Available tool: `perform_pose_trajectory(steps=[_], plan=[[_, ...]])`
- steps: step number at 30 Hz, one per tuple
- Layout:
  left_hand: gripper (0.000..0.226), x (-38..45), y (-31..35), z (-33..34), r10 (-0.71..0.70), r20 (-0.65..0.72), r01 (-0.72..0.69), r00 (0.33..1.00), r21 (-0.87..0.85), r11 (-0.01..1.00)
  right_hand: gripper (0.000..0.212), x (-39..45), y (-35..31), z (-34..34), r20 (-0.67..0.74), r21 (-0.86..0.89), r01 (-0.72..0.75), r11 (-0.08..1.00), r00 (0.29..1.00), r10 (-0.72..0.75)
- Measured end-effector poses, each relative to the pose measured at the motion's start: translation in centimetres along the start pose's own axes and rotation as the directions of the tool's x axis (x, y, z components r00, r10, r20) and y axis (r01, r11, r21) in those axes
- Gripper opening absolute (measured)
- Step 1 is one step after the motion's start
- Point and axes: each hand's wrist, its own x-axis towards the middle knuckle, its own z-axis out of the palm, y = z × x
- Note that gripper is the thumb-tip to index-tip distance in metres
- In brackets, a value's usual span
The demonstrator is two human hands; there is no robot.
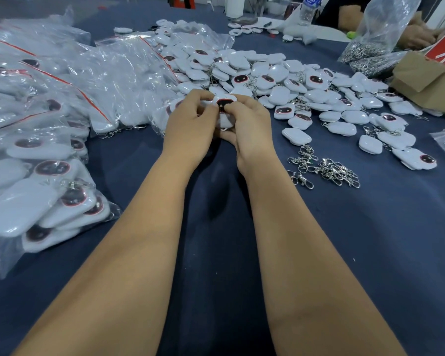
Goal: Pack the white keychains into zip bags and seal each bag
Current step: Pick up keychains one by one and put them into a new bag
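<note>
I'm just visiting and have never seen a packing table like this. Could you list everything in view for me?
Loose keychains: a big pile, white with dark faces, centre and right of the table.
Filled zip bags: many, clear with red seal strips, left side.
Metal clasps: a small heap, silver, right of the arms.
Bag of metal rings: one, clear, far right.
Cardboard box: one, brown, right edge.
Water bottle: one, clear, far end.
Tablecloth: dark blue.
Another person's hand: far right.
Held keychain: one, white, between both hands.
Left hand: holds the keychain.
Right hand: pinches it.
</note>
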Motion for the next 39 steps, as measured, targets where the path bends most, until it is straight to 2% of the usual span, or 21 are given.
perform_pose_trajectory(steps=[2,6,9,11,15,19,21,23,27,31,33,36,37,39], plan=[[0.022,-0.1,0.0,-0.2,0.036,-0.058,-0.037,0.998,-0.012,0.999,0.01,0.2,0.1,0.0,-0.03,-0.066,0.045,0.997,0.998,-0.047],[0.041,-0.2,0.2,-0.8,0.162,-0.108,-0.137,0.981,0.212,0.968,0.015,0.2,0.2,0.0,-0.042,-0.172,0.146,0.974,0.987,-0.155],[0.033,-0.1,0.2,-1.2,0.167,-0.11,-0.125,0.98,0.316,0.94,0.016,0.1,0.2,-0.1,-0.05,-0.11,0.195,0.975,0.978,-0.202],[0.026,-0.1,0.1,-1.3,0.175,-0.052,-0.14,0.983,0.396,0.908,0.012,0.3,0.1,-0.3,-0.101,-0.082,0.195,0.977,0.974,-0.202],[0.032,-0.1,0.2,-1.3,0.223,0.021,-0.202,0.975,0.512,0.835,0.01,0.4,-0.1,-0.4,-0.183,0.089,0.137,0.987,0.976,-0.119],[0.021,0.0,0.0,-1.4,0.188,-0.017,-0.134,0.982,0.641,0.756,0.011,0.4,-0.6,-0.4,-0.129,0.27,0.055,0.961,0.991,-0.021],[0.016,-0.1,0.0,-1.5,0.191,-0.05,-0.115,0.98,0.642,0.758,0.015,0.2,-0.7,-0.2,-0.086,0.321,0.045,0.946,0.996,-0.018],[0.015,-0.1,0.2,-1.5,0.177,-0.094,-0.096,0.98,0.559,0.824,0.017,0.0,-0.6,0.0,-0.05,0.325,0.047,0.944,0.998,-0.032],[0.013,-0.2,0.8,-1.4,0.052,-0.217,-0.002,0.975,0.222,0.975,0.017,-0.4,-0.3,0.7,-0.071,0.107,0.099,0.989,0.993,-0.092],[0.016,-0.2,1.0,-1.4,-0.045,-0.263,0.046,0.964,0.0,0.999,0.021,-0.6,0.1,1.0,-0.112,-0.245,0.21,0.947,0.964,-0.243],[0.017,0.0,0.9,-1.4,-0.064,-0.291,0.051,0.955,-0.052,0.997,0.023,-0.9,0.3,1.1,-0.092,-0.348,0.281,0.894,0.939,-0.331],[0.017,0.3,0.9,-1.3,-0.044,-0.355,-0.001,0.934,-0.128,0.992,0.01,-0.7,1.2,0.9,-0.04,-0.585,0.35,0.732,0.888,-0.457],[0.016,0.3,1.1,-1.2,-0.008,-0.368,-0.043,0.93,-0.129,0.991,0.013,-0.6,1.3,0.8,-0.007,-0.666,0.327,0.67,0.896,-0.445],[0.012,-0.1,1.5,-1.0,0.1,-0.358,-0.142,0.928,-0.092,0.986,0.025,-0.1,1.6,0.8,0.088,-0.743,0.275,0.61,0.944,-0.318]])
